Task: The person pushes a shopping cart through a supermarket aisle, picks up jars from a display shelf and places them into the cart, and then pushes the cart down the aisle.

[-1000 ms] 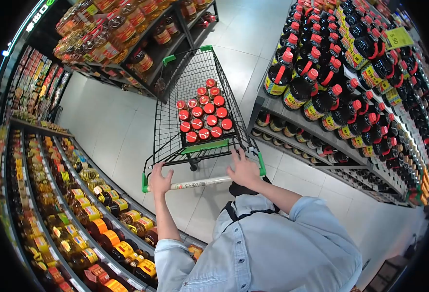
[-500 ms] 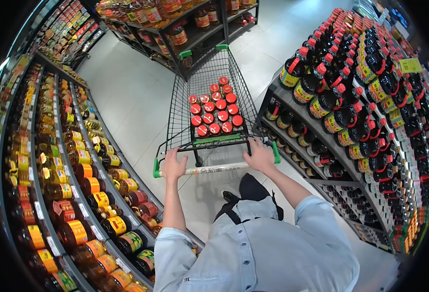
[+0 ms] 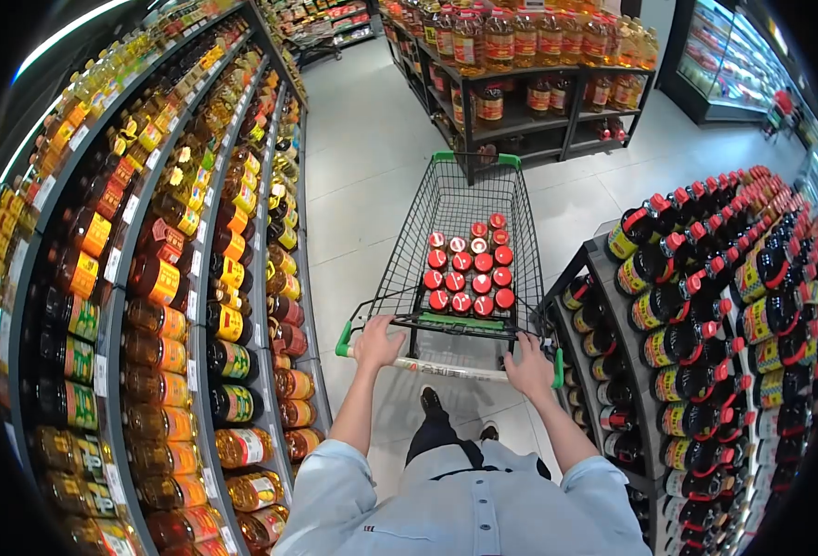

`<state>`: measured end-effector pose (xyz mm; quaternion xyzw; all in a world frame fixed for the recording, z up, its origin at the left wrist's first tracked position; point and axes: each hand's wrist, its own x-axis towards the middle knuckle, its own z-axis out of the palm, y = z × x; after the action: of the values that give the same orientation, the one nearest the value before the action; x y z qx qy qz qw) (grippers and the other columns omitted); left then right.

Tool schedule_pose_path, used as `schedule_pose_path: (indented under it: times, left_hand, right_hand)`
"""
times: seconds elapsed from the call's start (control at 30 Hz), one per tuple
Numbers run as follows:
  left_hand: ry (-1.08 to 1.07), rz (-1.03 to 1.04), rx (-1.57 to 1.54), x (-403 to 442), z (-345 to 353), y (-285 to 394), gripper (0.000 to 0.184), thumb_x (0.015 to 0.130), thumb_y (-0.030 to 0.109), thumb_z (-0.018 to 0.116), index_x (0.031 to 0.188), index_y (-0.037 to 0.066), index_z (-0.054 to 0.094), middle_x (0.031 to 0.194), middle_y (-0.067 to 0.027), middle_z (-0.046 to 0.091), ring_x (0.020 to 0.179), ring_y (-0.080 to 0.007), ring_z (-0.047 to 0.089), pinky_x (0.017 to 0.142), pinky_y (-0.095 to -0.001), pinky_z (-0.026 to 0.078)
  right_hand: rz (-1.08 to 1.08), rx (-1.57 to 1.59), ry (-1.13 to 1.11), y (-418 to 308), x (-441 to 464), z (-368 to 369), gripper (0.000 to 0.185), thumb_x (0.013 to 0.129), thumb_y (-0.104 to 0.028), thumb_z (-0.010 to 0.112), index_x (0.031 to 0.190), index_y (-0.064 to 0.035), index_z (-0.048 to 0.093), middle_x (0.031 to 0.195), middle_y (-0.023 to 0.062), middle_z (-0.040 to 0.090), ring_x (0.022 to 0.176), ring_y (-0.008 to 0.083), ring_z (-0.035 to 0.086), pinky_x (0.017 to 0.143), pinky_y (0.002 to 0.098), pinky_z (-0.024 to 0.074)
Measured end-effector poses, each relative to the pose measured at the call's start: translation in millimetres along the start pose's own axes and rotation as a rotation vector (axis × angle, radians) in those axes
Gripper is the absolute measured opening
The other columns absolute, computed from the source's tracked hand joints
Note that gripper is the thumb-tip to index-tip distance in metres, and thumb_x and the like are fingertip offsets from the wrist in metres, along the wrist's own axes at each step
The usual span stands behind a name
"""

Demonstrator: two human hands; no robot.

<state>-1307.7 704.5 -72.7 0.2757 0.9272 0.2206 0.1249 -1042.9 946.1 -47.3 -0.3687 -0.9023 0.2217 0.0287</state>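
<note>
Both hands rest on the handle of a shopping cart [image 3: 399, 236], a black wire basket with green corner pieces. My left hand [image 3: 378, 344] grips the left part of the pale handlebar [image 3: 450, 371]. Toward its right end, my right hand [image 3: 530, 368] is wrapped over the same bar. Inside the cart, near the handle, stand several jars with red lids [image 3: 470, 269], grouped in rows. The front half of the basket shows bare wire.
Shelves of oil bottles [image 3: 163, 352] line my left side. A rack of dark, red-capped bottles [image 3: 687, 306] stands close on the right. Ahead, a display of oil bottles [image 3: 520, 65] sits just beyond the cart's front. Pale floor tiles [image 3: 344, 139] run between them. A glass-fronted cooler [image 3: 738, 56] stands farther off.
My view has turned and tilted up, so the cart appears farther right and lower, and more of the display ahead shows. My feet have stepped. Both hands stay on the handlebar.
</note>
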Motion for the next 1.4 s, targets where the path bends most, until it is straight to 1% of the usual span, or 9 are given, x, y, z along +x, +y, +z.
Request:
schedule_pose_path:
  times: [0.1,0.47,0.53,0.63,0.73,0.9,1.07,1.3,1.4]
  left_hand:
    - [0.075,-0.031,-0.044,-40.7,7.5,-0.6,0.051,0.083,0.036,0.070,0.128,0.014,0.062,0.136,-0.0086,0.059,0.132,-0.0263,0.051,0.106,-0.0432,0.045]
    - [0.110,-0.190,-0.021,-147.3,16.8,10.6,0.054,0.083,0.038,0.068,0.132,0.015,0.061,0.139,-0.0086,0.058,0.135,-0.0258,0.048,0.107,-0.0424,0.044]
    - [0.122,-0.206,-0.027,-164.4,16.0,12.2,0.054,0.083,0.037,0.069,0.131,0.014,0.061,0.139,-0.0094,0.058,0.134,-0.0264,0.048,0.107,-0.0423,0.044]
    - [0.118,-0.223,-0.068,-189.2,13.4,11.8,0.056,0.081,0.036,0.069,0.131,0.011,0.060,0.137,-0.0119,0.058,0.134,-0.0283,0.049,0.106,-0.0431,0.044]
    - [0.147,-0.227,-0.056,-214.5,12.9,9.1,0.056,0.081,0.036,0.069,0.131,0.011,0.060,0.136,-0.0128,0.059,0.134,-0.0293,0.048,0.106,-0.0434,0.044]
    - [0.154,-0.285,-0.085,-252.8,17.7,3.6,0.066,0.083,0.040,0.068,0.137,0.006,0.053,0.140,-0.0164,0.054,0.135,-0.0308,0.046,0.106,-0.0456,0.044]
    - [0.122,-0.230,-0.057,-290.5,20.4,-5.3,0.065,0.084,0.042,0.066,0.136,0.006,0.053,0.139,-0.0156,0.054,0.137,-0.0315,0.042,0.107,-0.0454,0.043]
    - [0.078,-0.313,-0.073,-341.1,24.7,-9.3,0.063,0.085,0.043,0.065,0.137,0.008,0.053,0.139,-0.0131,0.053,0.138,-0.0284,0.039,0.108,-0.0468,0.041]
    - [0.084,-0.332,-0.056,-365.5,21.8,-9.8,0.064,0.085,0.042,0.066,0.137,0.008,0.052,0.139,-0.0138,0.052,0.138,-0.0293,0.039,0.107,-0.0474,0.041]
  right_hand:
    - [-0.077,-0.013,0.052,7.5,-17.6,-1.4,0.059,0.086,-0.035,0.063,0.139,-0.0105,0.051,0.139,0.0231,0.053,0.096,0.0402,0.068,0.077,0.0480,0.0560]
    - [-0.161,-0.032,-0.070,26.9,-67.9,-17.3,0.061,0.087,-0.037,0.062,0.141,-0.0117,0.050,0.143,0.0192,0.050,0.104,0.0380,0.066,0.079,0.0473,0.0561]
    - [-0.135,-0.025,-0.143,24.6,-75.6,-19.8,0.060,0.088,-0.038,0.060,0.142,-0.0138,0.047,0.146,0.0157,0.049,0.112,0.0365,0.063,0.086,0.0475,0.0542]
    - [-0.147,-0.068,-0.161,24.5,-89.1,-18.8,0.061,0.088,-0.039,0.060,0.142,-0.0145,0.048,0.146,0.0142,0.049,0.112,0.0361,0.064,0.086,0.0473,0.0538]
    - [-0.184,-0.037,-0.156,22.6,-105.6,-19.4,0.060,0.087,-0.038,0.061,0.140,-0.0111,0.051,0.144,0.0195,0.050,0.110,0.0385,0.064,0.087,0.0471,0.0541]
    - [-0.221,-0.061,-0.161,28.4,-128.9,-12.9,0.060,0.087,-0.039,0.059,0.141,-0.0153,0.050,0.144,0.0116,0.052,0.107,0.0369,0.066,0.087,0.0491,0.0540]
    - [-0.226,-0.088,-0.139,29.6,-156.3,-11.1,0.059,0.086,-0.040,0.060,0.142,-0.0210,0.050,0.146,0.0077,0.051,0.109,0.0331,0.066,0.089,0.0471,0.0540]
    - [-0.208,-0.157,-0.187,27.7,-200.5,-11.1,0.058,0.087,-0.045,0.058,0.141,-0.0267,0.051,0.147,-0.0003,0.051,0.111,0.0318,0.065,0.092,0.0454,0.0534]
    - [-0.211,-0.145,-0.164,26.1,-221.8,-9.3,0.058,0.085,-0.044,0.060,0.140,-0.0267,0.052,0.144,0.0015,0.053,0.111,0.0328,0.065,0.093,0.0447,0.0530]
